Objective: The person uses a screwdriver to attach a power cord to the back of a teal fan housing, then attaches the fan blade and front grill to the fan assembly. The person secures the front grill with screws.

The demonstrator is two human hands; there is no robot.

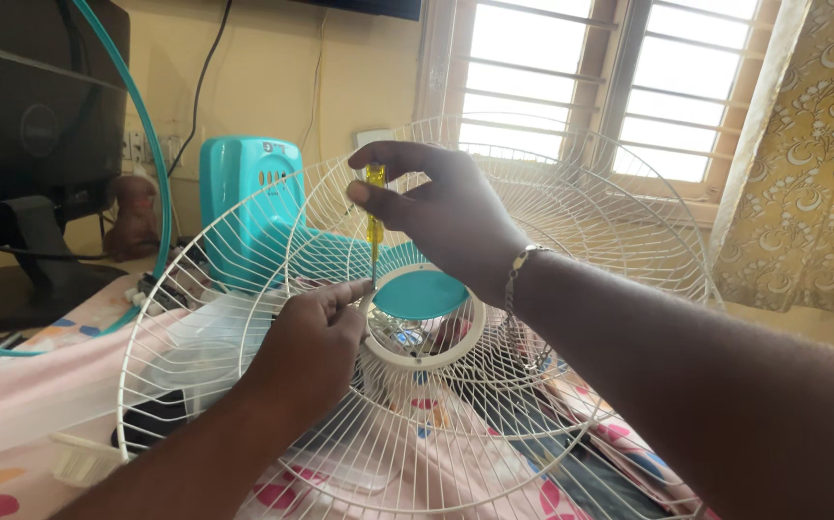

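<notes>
Head view: right hand (pixel 446 217) pinches a yellow-handled screwdriver (pixel 375 226) upright over the white wire fan guard (pixel 244 289) hub; left hand (pixel 311 347) closes on that hub's rim (screw hidden); a screw-turning step, needing steady alignment.

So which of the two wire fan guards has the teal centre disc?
The nearer wire guard, the one the left hand steadies and the screwdriver in the right hand points into. The rear guard behind it shows no disc.
</notes>
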